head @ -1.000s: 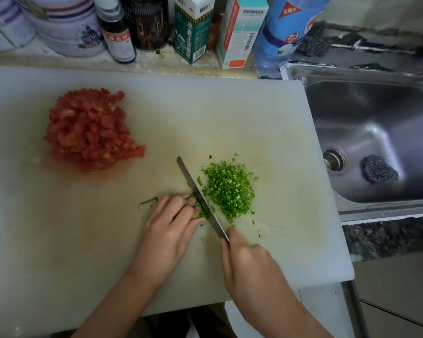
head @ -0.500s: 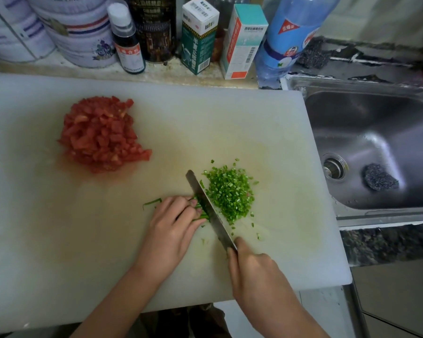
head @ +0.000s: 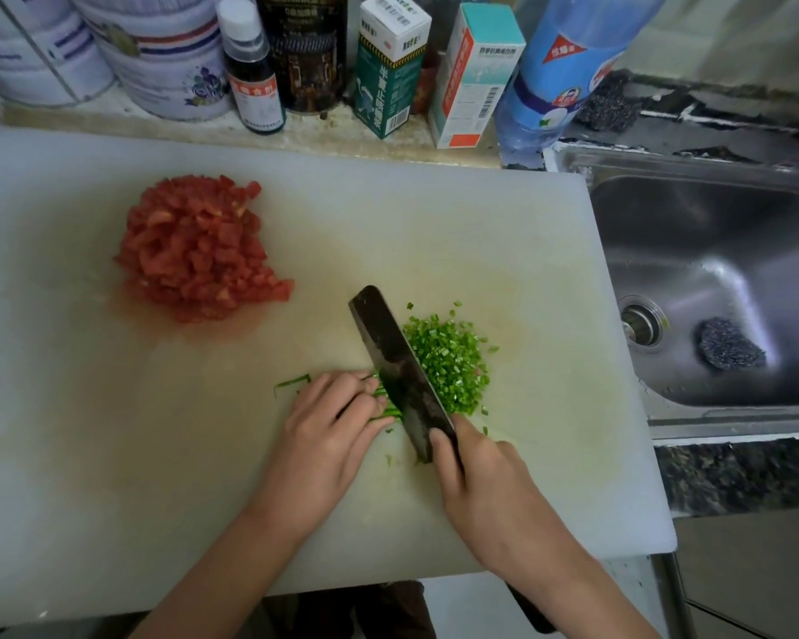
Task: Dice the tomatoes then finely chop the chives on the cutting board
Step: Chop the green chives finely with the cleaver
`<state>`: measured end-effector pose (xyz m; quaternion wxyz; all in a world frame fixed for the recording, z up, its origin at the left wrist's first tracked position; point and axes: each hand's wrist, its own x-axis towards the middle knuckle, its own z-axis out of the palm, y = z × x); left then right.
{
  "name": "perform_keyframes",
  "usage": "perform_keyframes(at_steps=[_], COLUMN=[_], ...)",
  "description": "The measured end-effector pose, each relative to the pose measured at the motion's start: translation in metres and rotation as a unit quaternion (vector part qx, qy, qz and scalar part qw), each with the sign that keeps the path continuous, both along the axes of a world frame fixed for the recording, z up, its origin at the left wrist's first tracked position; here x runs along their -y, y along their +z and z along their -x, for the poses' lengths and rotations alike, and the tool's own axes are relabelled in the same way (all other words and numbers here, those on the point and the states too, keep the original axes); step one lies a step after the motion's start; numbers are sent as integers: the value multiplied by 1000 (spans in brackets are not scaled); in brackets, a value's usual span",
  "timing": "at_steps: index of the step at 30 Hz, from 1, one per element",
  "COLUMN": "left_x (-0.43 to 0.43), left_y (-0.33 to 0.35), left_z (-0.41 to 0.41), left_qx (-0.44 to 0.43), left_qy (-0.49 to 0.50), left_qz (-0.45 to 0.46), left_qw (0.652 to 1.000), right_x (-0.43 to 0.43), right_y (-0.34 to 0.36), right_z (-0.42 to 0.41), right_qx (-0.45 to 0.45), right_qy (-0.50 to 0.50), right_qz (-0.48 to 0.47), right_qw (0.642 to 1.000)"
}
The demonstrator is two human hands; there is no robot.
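A heap of diced tomato (head: pixel 194 246) lies at the back left of the white cutting board (head: pixel 111 454). A pile of chopped chives (head: pixel 453 362) sits right of centre. My left hand (head: pixel 328 431) presses down on a short bundle of uncut chives (head: pixel 384 403), whose far ends stick out to the left of my fingers. My right hand (head: pixel 485 481) grips the handle of a dark cleaver (head: pixel 397 366), its thumb and forefinger pinching the blade. The blade is tilted, its flat side showing, between the bundle and the chopped pile.
Behind the board stand tubs (head: pixel 167 62), a dark bottle (head: pixel 252 71), two cartons (head: pixel 388 66) and a blue plastic bottle (head: pixel 568 62). A steel sink (head: pixel 720 279) with a scouring pad (head: pixel 729 350) lies to the right. The board's right front corner overhangs the counter.
The cleaver blade has tipped over from edge-on so that its broad side faces up. The view has shifted downward a little. My left hand stays on the chive bundle.
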<state>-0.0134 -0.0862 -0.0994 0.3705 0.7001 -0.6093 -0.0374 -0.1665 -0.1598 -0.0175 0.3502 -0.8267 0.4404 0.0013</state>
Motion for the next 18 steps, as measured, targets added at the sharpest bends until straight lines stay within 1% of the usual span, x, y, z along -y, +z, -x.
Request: perform_keyframes(at_steps=[3, 7, 9, 11, 13, 16, 18], left_x=[-1, -1, -1, -1, -2, -3, -2], left_y=[-1, -1, -2, -4, -4, -4, -4], left_z=[-2, -1, -1, -2, -2, -3, -5], left_qx=[2, 11, 21, 24, 25, 29, 27], left_qy=[0, 3, 1, 5, 8, -2, -12], left_qz=[2, 9, 8, 3, 2, 9, 11], left_qw=[1000, 1000, 1000, 1000, 1000, 1000, 999], right_x=[-2, 1, 3, 2, -1, -6, -7], right_y=[-2, 6, 14, 22, 24, 19, 15], right_z=[7, 12, 14, 15, 18, 20, 19], right_qx=[7, 22, 44, 63, 58, 41, 40], right_qy=[-23, -29, -49, -80, -87, -60, -59], right_qz=[-17, -19, -57, -119, -147, -131, -127], right_qw=[1000, 999, 996, 988, 984, 989, 989])
